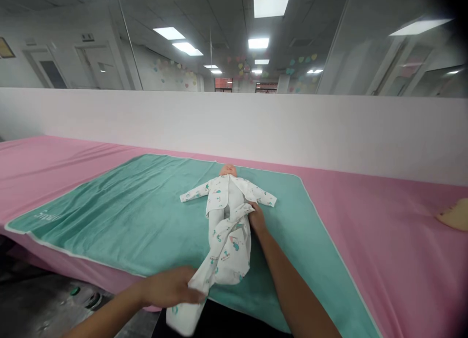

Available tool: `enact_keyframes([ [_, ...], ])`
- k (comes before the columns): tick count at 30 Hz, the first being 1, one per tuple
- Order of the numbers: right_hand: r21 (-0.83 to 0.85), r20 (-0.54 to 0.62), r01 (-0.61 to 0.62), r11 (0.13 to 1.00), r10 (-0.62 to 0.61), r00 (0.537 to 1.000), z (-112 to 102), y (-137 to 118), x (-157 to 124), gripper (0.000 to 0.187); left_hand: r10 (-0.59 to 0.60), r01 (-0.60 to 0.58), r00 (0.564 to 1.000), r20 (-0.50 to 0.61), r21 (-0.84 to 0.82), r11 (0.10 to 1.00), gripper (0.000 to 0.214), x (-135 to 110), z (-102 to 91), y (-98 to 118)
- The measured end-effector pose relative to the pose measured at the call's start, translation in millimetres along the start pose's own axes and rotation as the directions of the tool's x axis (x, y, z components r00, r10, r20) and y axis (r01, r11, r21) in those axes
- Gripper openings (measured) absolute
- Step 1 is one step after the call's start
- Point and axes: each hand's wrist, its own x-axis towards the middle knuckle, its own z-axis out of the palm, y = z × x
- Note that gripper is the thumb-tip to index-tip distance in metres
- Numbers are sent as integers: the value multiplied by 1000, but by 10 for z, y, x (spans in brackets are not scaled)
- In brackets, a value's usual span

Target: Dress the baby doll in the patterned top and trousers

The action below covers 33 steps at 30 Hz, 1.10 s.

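A baby doll (pixel 228 170) lies on its back on a teal mat (pixel 127 206), dressed in a white patterned romper (pixel 228 230). My left hand (pixel 171 287) is closed on the romper's leg end near the mat's front edge, where the cloth hangs over the table. My right hand (pixel 257 218) rests at the doll's waist on its right side, fingers closed on a fold of the romper there. The sleeves lie spread out to both sides.
The mat lies on a long table covered in pink cloth (pixel 383 230). A white partition wall (pixel 292 128) runs behind it, with glass above. A beige object (pixel 455 215) sits at the far right edge. Dark floor shows below the table at bottom left.
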Motion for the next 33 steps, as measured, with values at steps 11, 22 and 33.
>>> enact_keyframes([
  [11, 38, 174, 74, 997, -80, 982, -49, -29, 21, 17, 95, -83, 992, 88, -137, 987, 41, -3, -100, 6],
  [22, 229, 322, 68, 971, -141, 936, -266, -224, -195, 36, 109, -53, 983, 147, -341, 939, 40, -142, -528, 74],
  [33, 97, 123, 145, 985, -157, 980, -126, -257, -163, 13, 212, 116, 743, -635, 434, 894, 41, 492, -1078, 18],
])
